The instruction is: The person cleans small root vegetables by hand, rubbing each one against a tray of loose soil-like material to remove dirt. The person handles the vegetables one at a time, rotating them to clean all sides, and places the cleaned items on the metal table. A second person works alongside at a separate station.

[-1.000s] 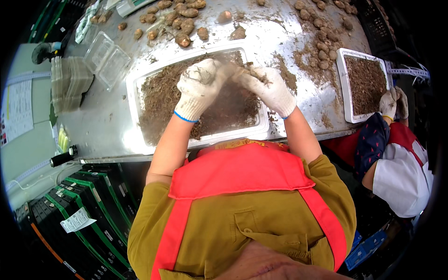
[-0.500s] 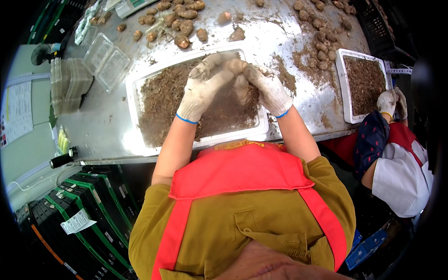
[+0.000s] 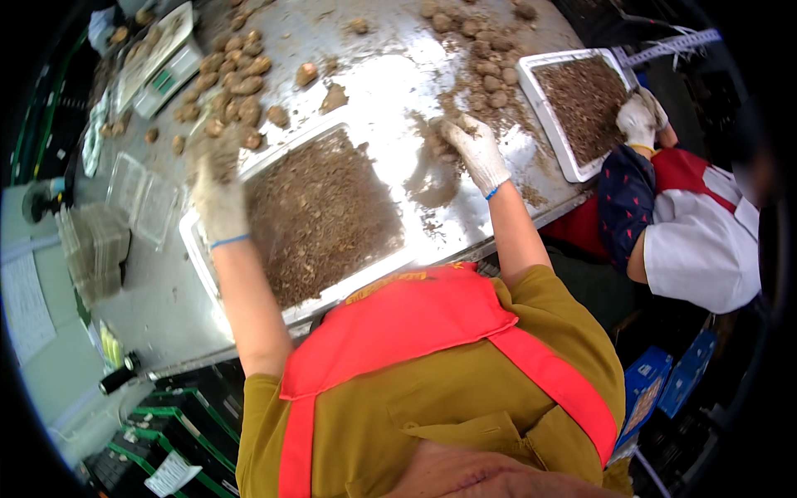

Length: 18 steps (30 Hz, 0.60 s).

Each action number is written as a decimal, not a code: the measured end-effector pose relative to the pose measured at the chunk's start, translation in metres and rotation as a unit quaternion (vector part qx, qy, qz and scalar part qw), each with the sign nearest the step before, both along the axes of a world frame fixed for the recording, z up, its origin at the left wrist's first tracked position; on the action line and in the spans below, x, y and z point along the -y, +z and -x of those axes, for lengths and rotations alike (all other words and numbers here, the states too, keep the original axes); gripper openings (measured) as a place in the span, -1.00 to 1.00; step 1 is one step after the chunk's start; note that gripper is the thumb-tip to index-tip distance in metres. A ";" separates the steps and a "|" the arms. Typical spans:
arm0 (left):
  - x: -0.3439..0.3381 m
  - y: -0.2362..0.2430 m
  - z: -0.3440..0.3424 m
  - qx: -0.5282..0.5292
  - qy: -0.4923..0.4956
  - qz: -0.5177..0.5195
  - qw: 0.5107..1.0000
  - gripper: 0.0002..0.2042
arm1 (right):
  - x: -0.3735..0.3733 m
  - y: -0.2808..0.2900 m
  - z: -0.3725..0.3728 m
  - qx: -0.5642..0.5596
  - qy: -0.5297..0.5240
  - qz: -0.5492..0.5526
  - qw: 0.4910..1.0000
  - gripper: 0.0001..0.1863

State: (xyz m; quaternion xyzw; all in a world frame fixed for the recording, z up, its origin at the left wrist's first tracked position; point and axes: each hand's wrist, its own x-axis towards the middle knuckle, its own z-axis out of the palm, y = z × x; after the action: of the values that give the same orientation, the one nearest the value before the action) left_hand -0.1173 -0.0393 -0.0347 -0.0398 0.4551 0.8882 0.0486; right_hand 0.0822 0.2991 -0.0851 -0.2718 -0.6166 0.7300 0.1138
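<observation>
My left hand [image 3: 217, 203], in a white knit glove, is smeared by motion over the left rim of a white tray [image 3: 378, 158] filled with loose brown fibrous debris. Its fingertips point at a pile of brown, taro-like tubers [image 3: 247, 85], and whether it holds one is hidden by the blur. To the right of the tray, my gloved right hand [image 3: 477, 153] hovers with curled fingers over a brown patch of soil and scraps [image 3: 436, 178] on the metal table. Something brown shows at its fingertips, too blurred to name.
A weighing scale [image 3: 166, 79] stands far left, near clear plastic boxes [image 3: 95, 249] in a stack. More tubers [image 3: 490, 70] lie at the back right. A co-worker's gloved hands [image 3: 639, 120] are beside a second white tray [image 3: 564, 153]. Dark crates [image 3: 183, 432] stand below the table.
My hands have parted from above the tray, where they held a tuber together. The left went toward the tuber pile, the right to the table at the tray's right. The view has turned.
</observation>
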 end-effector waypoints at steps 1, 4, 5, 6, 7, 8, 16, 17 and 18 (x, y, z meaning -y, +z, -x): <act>0.004 0.007 0.002 -0.038 0.019 0.018 0.999 -0.54 | -0.012 -0.001 -0.003 0.029 -0.025 -0.016 0.999 -0.76; 0.007 0.016 0.001 -0.101 0.016 0.056 0.993 -0.57 | -0.057 -0.021 -0.013 0.033 -0.130 -0.183 0.974 -0.79; 0.006 0.015 -0.005 -0.083 -0.021 0.070 0.994 -0.57 | -0.073 -0.029 -0.013 0.039 -0.159 -0.191 0.968 -0.78; 0.000 0.012 -0.011 -0.065 -0.062 0.081 0.993 -0.57 | -0.090 -0.034 -0.014 0.045 -0.192 -0.201 0.960 -0.77; -0.005 0.009 -0.018 -0.047 -0.099 0.092 0.990 -0.57 | -0.110 -0.042 -0.012 0.071 -0.200 -0.304 0.929 -0.75; -0.012 0.006 -0.025 -0.014 -0.110 0.115 0.987 -0.60 | -0.129 -0.048 -0.007 0.098 -0.208 -0.402 0.886 -0.73; -0.032 -0.006 -0.049 0.027 -0.147 0.103 0.983 -0.56 | -0.178 0.000 0.071 0.197 -0.105 -0.637 0.737 -0.54; -0.035 -0.001 -0.051 0.014 -0.151 0.129 0.980 -0.52 | -0.197 -0.011 0.082 0.228 -0.102 -0.659 0.709 -0.49; -0.036 0.000 -0.053 0.011 -0.155 0.144 0.977 -0.53 | -0.204 -0.012 0.089 0.240 -0.099 -0.669 0.696 -0.47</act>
State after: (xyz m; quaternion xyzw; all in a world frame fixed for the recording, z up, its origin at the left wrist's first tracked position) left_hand -0.0644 -0.0032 -0.0350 0.0149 0.5780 0.7947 0.1848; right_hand -0.0067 0.5028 -0.0974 -0.3498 -0.9181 0.0189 0.1855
